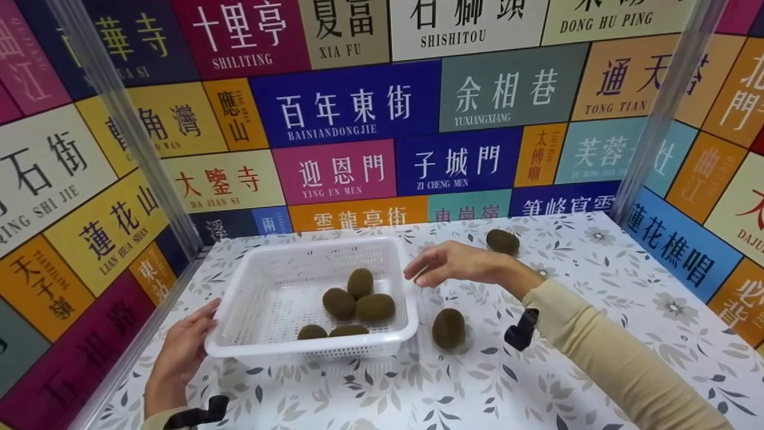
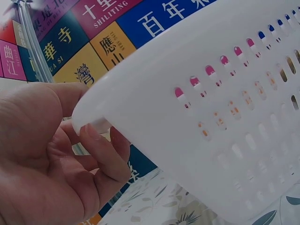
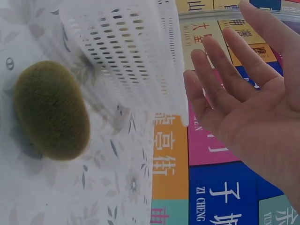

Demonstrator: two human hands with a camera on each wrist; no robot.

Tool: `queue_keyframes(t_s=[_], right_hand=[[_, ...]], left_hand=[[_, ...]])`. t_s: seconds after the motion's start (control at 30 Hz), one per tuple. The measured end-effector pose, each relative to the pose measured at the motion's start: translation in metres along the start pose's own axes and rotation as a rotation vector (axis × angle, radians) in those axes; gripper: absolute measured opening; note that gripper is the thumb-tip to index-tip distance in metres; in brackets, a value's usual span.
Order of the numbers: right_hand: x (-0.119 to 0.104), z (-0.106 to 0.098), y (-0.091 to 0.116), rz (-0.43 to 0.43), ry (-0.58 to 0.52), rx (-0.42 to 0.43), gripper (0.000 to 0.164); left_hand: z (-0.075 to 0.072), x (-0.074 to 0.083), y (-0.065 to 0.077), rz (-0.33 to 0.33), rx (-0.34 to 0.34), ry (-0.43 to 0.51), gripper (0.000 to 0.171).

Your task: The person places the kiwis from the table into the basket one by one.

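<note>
A white plastic basket (image 1: 268, 349) with slotted walls holds several brown kiwis (image 1: 375, 307). My left hand (image 1: 182, 343) grips its left rim; in the left wrist view, curled fingers (image 2: 107, 154) come up under the lip. At the basket's right side, my right hand (image 1: 450, 263) reaches over with its fingers extended and loosely spread, holding nothing. The right wrist view shows those fingers (image 3: 220, 77) right by the basket's edge. One kiwi (image 1: 449, 328) lies on the table just right of the basket, and another kiwi (image 1: 503, 241) sits farther back, beyond the right wrist.
A white cloth with a grey leaf pattern (image 1: 453, 388) covers the table. Behind it stands a wall of coloured panels (image 1: 352, 104) with printed characters. Clear upright posts (image 1: 662, 113) stand at the table's back corners. Small black devices (image 1: 522, 329) are worn at the wrists.
</note>
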State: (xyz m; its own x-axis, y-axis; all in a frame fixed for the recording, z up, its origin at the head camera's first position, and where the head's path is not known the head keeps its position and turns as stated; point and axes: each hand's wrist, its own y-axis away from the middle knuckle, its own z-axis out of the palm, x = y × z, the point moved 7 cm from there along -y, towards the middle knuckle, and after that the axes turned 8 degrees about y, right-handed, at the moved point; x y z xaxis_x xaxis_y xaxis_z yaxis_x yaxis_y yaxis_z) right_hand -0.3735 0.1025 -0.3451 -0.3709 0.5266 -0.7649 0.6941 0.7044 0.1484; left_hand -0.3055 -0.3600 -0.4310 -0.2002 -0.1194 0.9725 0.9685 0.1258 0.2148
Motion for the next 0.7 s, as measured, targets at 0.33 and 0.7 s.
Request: queue_keyframes(t_s=[0.33, 0.7], right_hand=[[0.018, -0.002, 0.016, -0.014, 0.076, 0.002, 0.036], [0.053, 0.017, 0.016, -0.021, 0.134, -0.065, 0.046]], left_hand=[[0.000, 0.003, 0.000, -0.016, 0.002, -0.005, 0.056], [0.002, 0.000, 0.000, 0.018, 0.002, 0.028, 0.056]])
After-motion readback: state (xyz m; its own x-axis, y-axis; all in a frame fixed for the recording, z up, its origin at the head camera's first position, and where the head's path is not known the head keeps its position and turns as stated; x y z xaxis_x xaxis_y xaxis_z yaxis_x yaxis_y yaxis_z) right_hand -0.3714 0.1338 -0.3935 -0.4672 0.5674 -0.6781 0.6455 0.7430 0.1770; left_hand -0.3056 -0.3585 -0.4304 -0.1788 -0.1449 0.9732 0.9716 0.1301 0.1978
